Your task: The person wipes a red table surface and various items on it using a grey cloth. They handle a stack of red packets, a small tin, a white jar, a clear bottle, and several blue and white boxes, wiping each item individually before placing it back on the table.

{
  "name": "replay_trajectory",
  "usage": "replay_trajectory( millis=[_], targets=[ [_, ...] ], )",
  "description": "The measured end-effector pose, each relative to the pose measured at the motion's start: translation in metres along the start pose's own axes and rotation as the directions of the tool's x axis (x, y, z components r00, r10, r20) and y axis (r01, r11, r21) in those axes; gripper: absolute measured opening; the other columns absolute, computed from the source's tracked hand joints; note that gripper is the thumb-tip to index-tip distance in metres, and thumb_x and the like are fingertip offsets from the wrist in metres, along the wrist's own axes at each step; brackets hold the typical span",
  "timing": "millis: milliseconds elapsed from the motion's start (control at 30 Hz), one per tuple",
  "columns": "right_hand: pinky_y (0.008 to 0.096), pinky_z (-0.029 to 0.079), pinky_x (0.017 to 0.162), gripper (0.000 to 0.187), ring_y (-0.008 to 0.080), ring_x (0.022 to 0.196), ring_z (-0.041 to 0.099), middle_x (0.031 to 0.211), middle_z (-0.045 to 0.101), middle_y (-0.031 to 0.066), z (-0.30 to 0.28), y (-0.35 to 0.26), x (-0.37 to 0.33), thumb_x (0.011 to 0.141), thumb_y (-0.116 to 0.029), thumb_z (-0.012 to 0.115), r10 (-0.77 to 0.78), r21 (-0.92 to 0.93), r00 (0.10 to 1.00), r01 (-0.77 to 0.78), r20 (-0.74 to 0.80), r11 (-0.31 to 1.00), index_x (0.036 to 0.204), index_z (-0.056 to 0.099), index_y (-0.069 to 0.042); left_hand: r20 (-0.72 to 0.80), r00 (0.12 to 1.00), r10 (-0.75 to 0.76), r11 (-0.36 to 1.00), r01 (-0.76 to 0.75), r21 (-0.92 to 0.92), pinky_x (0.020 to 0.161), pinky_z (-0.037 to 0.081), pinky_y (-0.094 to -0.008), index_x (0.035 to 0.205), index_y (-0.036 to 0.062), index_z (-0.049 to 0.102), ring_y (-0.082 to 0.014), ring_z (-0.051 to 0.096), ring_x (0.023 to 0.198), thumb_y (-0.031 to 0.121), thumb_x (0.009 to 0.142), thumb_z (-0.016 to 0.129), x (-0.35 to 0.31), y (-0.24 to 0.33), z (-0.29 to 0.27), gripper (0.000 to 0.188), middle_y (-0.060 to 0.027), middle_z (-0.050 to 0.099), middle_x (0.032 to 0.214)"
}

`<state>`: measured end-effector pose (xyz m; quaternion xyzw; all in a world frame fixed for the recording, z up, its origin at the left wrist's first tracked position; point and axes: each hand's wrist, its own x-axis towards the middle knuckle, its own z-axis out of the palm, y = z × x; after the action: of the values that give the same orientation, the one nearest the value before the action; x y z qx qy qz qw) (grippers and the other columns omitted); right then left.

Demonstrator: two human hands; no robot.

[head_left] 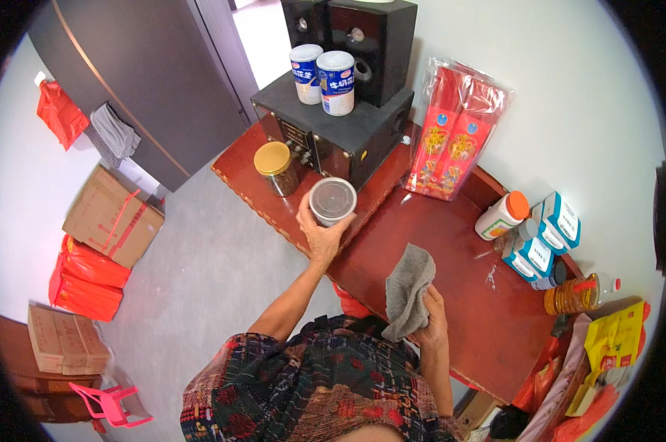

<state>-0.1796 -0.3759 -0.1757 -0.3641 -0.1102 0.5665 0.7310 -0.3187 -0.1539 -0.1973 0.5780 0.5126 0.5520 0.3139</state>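
My left hand point(321, 234) is wrapped round a jar with a grey lid point(333, 199), over the far-left part of the red table point(450, 258). Whether the jar's base touches the tabletop is hidden. A grey cloth point(409, 291) hangs from my right hand point(434, 317), whose fingers are closed on its edge above the table's near side. Just left of the held jar stands a gold-lidded jar point(275, 168) with dark contents. Behind them sits a black speaker unit point(333, 140), with two blue-and-white cans point(337, 83) on top.
Red plastic-wrapped packets point(452, 140) lean against the wall. An orange-capped white bottle point(504, 216), teal-and-white boxes point(543, 243) and an oil bottle point(572, 295) line the table's right side. Cardboard boxes point(113, 216) and a pink stool point(112, 405) stand on the left.
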Motion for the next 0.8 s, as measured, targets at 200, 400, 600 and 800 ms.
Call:
replay_trajectory(
  millis=[200, 400, 600, 800],
  targets=[
    [0.0354, 0.055, 0.077, 0.043, 0.0221, 0.089, 0.065, 0.107, 0.064, 0.0121, -0.004, 0.001, 0.003, 0.087, -0.018, 0.062, -0.013, 0.020, 1.000, 0.013, -0.013, 1.000, 0.123, 0.051, 0.004, -0.134, 0.991, 0.009, 1.000, -0.006, 0.022, 0.097, 0.036, -0.0405, 0.134, 0.0070, 0.035, -0.0288, 0.044, 0.116, 0.026, 0.063, 0.086, 0.029, -0.025, 0.004, 0.089, -0.0154, 0.046, 0.124],
    [0.0358, 0.054, 0.078, 0.042, 0.0220, 0.090, 0.064, 0.107, 0.063, 0.0117, -0.006, -0.007, 0.000, 0.088, -0.018, 0.060, -0.021, 0.004, 0.999, 0.021, -0.040, 1.000, 0.123, 0.051, 0.003, -0.229, 0.972, 0.054, 0.993, -0.029, 0.111, 0.098, 0.034, -0.0419, 0.135, 0.0032, 0.035, -0.0311, 0.045, 0.114, 0.023, 0.063, 0.085, 0.041, -0.041, 0.020, 0.090, -0.0169, 0.048, 0.123],
    [0.0348, 0.053, 0.079, 0.046, 0.0213, 0.094, 0.063, 0.111, 0.062, 0.0121, -0.011, -0.016, -0.002, 0.089, -0.019, 0.060, 0.011, -0.030, 0.998, -0.013, -0.063, 0.999, 0.127, 0.047, 0.004, -0.268, 0.945, 0.189, 0.957, -0.115, 0.267, 0.101, 0.028, -0.0490, 0.137, -0.0009, 0.032, -0.0391, 0.036, 0.119, 0.030, 0.061, 0.086, 0.053, -0.065, 0.020, 0.099, -0.0247, 0.039, 0.129],
    [0.0351, 0.053, 0.081, 0.047, 0.0213, 0.095, 0.063, 0.113, 0.061, 0.0123, -0.042, -0.027, -0.005, 0.089, -0.016, 0.059, 0.016, 0.136, 0.996, -0.003, -0.092, 0.991, 0.130, 0.044, 0.004, -0.277, 0.944, 0.180, 0.981, -0.154, 0.115, 0.099, 0.032, -0.0473, 0.129, -0.0032, 0.037, -0.0349, 0.038, 0.117, 0.021, 0.074, 0.077, -0.001, 0.012, 0.041, 0.072, -0.0211, 0.038, 0.127]
  ],
)
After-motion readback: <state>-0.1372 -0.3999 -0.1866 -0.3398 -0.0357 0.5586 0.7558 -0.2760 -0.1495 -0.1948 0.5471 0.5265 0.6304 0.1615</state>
